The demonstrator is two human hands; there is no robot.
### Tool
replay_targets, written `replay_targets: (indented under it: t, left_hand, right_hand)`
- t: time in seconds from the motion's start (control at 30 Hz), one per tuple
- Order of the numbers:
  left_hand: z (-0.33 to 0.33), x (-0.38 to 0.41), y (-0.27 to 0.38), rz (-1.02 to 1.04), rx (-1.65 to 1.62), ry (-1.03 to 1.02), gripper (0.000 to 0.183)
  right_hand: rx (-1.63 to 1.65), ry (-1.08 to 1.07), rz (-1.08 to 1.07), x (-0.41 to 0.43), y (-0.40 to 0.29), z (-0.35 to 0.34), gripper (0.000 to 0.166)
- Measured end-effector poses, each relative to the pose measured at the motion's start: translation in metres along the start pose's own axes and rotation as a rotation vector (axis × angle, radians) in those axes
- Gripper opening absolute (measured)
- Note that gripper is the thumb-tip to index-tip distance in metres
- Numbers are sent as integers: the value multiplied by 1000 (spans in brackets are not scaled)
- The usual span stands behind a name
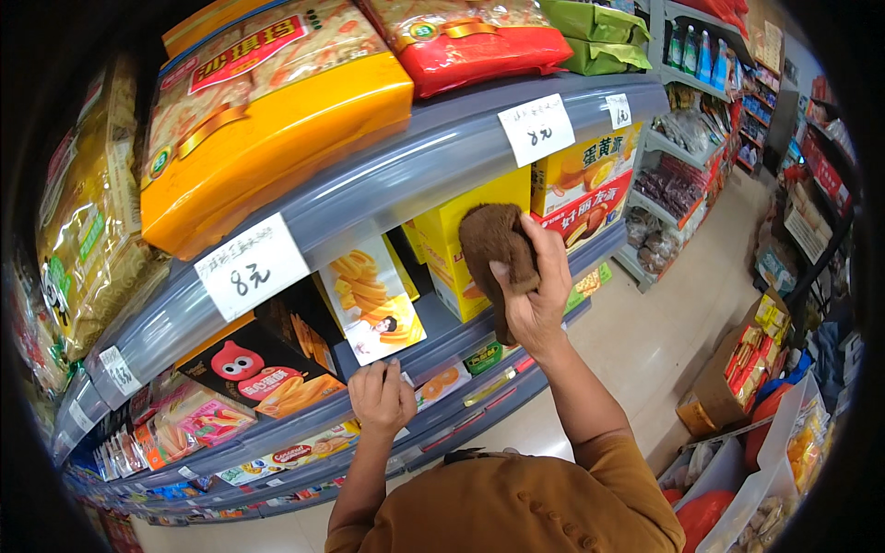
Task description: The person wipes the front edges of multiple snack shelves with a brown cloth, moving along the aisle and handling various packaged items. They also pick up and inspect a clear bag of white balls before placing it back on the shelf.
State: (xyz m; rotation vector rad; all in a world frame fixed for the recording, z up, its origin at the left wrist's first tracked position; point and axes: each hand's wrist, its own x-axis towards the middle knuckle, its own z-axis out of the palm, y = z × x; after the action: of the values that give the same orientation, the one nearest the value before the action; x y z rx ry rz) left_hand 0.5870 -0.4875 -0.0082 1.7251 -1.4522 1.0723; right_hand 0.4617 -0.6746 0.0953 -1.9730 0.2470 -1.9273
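Observation:
My right hand (543,294) grips a folded brown plush cloth (491,242), held up in front of a yellow carton (442,266) on the shelf. The lower end of the cloth hangs beneath my palm. My left hand (382,399) rests with curled fingers at the front edge of the same shelf. Just above those fingers leans a white and yellow snack box (377,304) printed with pastry sticks. To its left lies a black box (259,373) with a pink cartoon figure. Stacked yellow and red pie boxes (584,193) sit beyond my right hand.
Overhead, an upper shelf edge (332,200) with handwritten price tags carries a large orange snack pack (290,131) and a red pack (477,48). Lower shelves hold more packaged biscuits (311,449). At right, across the tiled aisle (636,332), are a cardboard box (733,366) and plastic bins (760,456).

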Motion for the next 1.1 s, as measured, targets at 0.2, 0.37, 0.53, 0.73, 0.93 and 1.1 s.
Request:
replay_targets:
  t: [0.2, 0.37, 0.53, 0.73, 0.93, 1.1]
  left_hand:
    - [-1, -2, -1, -11, -15, -30, 27]
    - [-5, 1, 1, -18, -31, -21, 26]
    - [-7, 0, 2, -41, -77, -23, 28]
    - [-11, -3, -4, -48, -59, -37, 27]
    - [-7, 1, 1, -35, -105, -14, 29]
    - [-7, -6, -4, -95, -193, 53, 33]
  right_hand:
    - [-29, -126, 163, -56, 3, -5, 51]
    - [-81, -232, 338, -121, 0, -24, 49]
    - [-4, -248, 314, -115, -20, -22, 49]
    - [113, -341, 134, -51, -59, 20, 45]
    - [-294, -515, 94, -4, -50, 82, 41]
    - [-218, -630, 90, -24, -49, 79, 42]
